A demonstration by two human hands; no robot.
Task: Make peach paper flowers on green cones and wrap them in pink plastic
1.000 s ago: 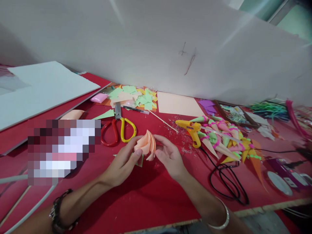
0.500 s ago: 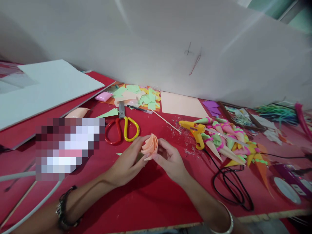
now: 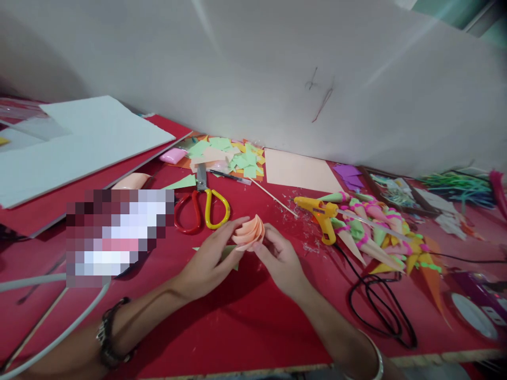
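Note:
A peach paper flower (image 3: 249, 232) with curled, layered petals is held between both hands above the red table (image 3: 237, 338). My left hand (image 3: 214, 253) closes on its left side with thumb and fingers. On the right side, my right hand (image 3: 281, 258) pinches the lower edge with the thumb in front. Just beyond my left hand lie scissors (image 3: 201, 203) with one red and one yellow handle. A piece of green paper (image 3: 229, 250) shows partly behind my left fingers. To the right of my right hand rests a yellow glue gun (image 3: 321, 215).
Colourful paper cones (image 3: 372, 227) lie beside the glue gun, its black cord (image 3: 380, 311) coiled in front. Paper scraps (image 3: 225, 155), a pen (image 3: 229, 177), a thin stick (image 3: 273, 198) and a peach sheet (image 3: 301, 169) lie toward the wall. A white board (image 3: 87, 142) stands left.
The paper flower has been turned and tilted slightly between my fingers. Both hands still hold it. The whole view has shifted a little, so things appear slightly further right.

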